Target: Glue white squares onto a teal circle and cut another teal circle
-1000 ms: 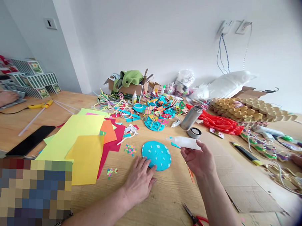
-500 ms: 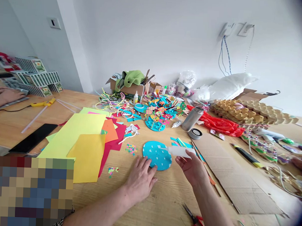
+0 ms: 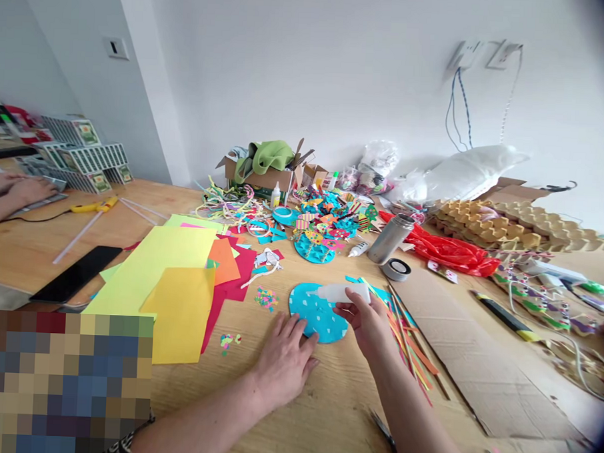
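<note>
The wooden table (image 3: pixel 323 428) is the widest thing we see, and if we take the blue disc as the hub of a clock, the sheet of cardboard (image 3: pixel 476 354) lies well apart at four. Toward nine, the yellow paper (image 3: pixel 185 248) spreads over other coloured sheets. The blue disc (image 3: pixel 324 324) itself, dotted with pale patches, lies flat on the table between the two hands.

For the step in hand, we would press the disc down lightly at its rim so it cannot slide, bring the nozzle of the white bottle (image 3: pixel 340 293) close to the surface, tip it a little more and squeeze softly, so that too much does not come out at one spot. We judge that the fingers are best left at the margin, off the patches.

The left hand (image 3: pixel 282 366) rests palm down at seven o'clock, fingers loosely spread, its fingertips on the edge of the disc. The right hand (image 3: pixel 368 319), at three, has thumb and fingers wrapped round the bottle, which lies nearly level with its nozzle pointing toward twelve over the disc; whether the tip touches, we cannot tell. Smallest of all, the paper bits (image 3: pixel 266 298) sit in a pile near nine.
</note>
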A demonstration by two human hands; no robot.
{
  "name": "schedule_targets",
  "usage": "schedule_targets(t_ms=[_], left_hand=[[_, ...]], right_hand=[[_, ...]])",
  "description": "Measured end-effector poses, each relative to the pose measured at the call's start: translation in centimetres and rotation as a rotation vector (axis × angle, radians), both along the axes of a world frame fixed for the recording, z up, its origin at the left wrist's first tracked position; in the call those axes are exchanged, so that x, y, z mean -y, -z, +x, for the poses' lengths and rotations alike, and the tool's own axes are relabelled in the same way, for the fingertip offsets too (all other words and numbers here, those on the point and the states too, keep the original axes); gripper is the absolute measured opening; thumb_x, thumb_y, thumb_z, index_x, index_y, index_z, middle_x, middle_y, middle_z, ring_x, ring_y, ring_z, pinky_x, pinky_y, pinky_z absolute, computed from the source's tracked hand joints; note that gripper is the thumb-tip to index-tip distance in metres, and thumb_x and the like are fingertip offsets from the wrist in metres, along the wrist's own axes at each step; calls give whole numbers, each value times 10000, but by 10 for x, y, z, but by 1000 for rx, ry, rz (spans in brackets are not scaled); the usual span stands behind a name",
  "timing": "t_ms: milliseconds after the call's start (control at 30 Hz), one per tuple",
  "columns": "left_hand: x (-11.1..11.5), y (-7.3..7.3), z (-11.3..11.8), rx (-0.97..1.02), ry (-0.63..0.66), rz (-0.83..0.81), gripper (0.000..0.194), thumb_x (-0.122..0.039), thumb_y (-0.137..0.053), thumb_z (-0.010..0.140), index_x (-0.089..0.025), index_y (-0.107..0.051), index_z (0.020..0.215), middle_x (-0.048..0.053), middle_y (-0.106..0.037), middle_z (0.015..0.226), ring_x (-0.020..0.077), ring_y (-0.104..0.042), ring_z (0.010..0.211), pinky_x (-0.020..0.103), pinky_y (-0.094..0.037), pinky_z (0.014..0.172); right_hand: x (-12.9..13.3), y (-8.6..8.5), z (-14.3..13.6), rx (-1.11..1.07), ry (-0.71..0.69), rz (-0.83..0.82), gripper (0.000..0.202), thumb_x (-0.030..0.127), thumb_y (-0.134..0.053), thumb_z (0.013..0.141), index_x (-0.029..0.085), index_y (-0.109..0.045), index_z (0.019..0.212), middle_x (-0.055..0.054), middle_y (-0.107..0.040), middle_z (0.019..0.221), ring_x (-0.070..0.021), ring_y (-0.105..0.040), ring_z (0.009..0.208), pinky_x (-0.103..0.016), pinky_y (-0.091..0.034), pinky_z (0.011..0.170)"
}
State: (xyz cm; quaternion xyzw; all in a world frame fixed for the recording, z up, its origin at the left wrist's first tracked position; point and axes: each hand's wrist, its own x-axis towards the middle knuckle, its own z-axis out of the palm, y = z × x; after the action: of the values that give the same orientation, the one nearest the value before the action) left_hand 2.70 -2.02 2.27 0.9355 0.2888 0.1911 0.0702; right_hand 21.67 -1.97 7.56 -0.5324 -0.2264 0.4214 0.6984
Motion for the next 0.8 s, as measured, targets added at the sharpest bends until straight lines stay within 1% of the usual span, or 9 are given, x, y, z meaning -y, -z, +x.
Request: schedule_targets(t_ms=[167,467,633,733,800], left_hand=[[0,0,-1,-17,3,-2,428,-418,-388,949,-217,-505,1309,114,-495,1323,309,-390,1279,540,-253,1097],[1,-1,-1,-33,2,8,442,-432,-376,953,-220,-495,1322,112,-491,1329,300,-377,1287,531,-237,1102],[0,0,-1,-38,7,21,453,-430,-390,949,-213,-487,1335,121,-495,1323,301,-375,1287,531,-239,1097],[0,-1,-1,-35,7,19,450,-427,-394,948,-209,-493,1328,124,-499,1317,307,-370,1287,534,-240,1095],[1,-1,-1,-26,2,15,441,-429,-395,947,-207,-509,1311,121,-503,1315,316,-335,1311,522,-247,1096]], right_hand=[[-7,7,-5,75,-25,-40,410,337,-821,603,188,-563,884,46,-631,692,-118,-617,545,-254,-573,503],[-16,11,-10,108,-48,-69,420,385,-804,603,211,-514,852,55,-604,695,-121,-606,565,-270,-565,533],[-18,15,-14,128,-66,-92,408,405,-785,627,215,-500,847,48,-610,710,-128,-616,582,-271,-560,552],[-17,15,-14,146,-92,-121,404,396,-785,625,207,-505,848,39,-611,699,-134,-612,583,-267,-551,534],[-15,13,-14,158,-115,-136,402,389,-786,620,201,-515,851,33,-613,690,-138,-604,574,-271,-546,520]])
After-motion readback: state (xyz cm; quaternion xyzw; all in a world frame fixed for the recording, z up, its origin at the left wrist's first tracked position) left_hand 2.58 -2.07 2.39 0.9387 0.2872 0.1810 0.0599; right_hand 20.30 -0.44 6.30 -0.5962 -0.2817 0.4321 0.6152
